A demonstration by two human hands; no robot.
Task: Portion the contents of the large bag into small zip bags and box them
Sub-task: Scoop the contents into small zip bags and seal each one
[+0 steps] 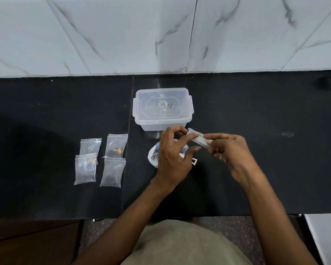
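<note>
Above the black counter, my left hand (173,152) and my right hand (229,150) hold a small clear zip bag (198,139) between them, each pinching one end. Under my left hand lies the large bag (153,155), crumpled, with blue and dark bits showing inside. Just beyond my hands stands a clear plastic box (162,109) with its clip lid on. To the left lie several small zip bags (101,161) in two columns, each with small dark and yellow pieces inside.
The black counter (256,169) runs the full width, backed by a white marble-tiled wall (161,35). A small white frame-shaped tag (193,162) lies by my left hand. The counter's front edge is near my body.
</note>
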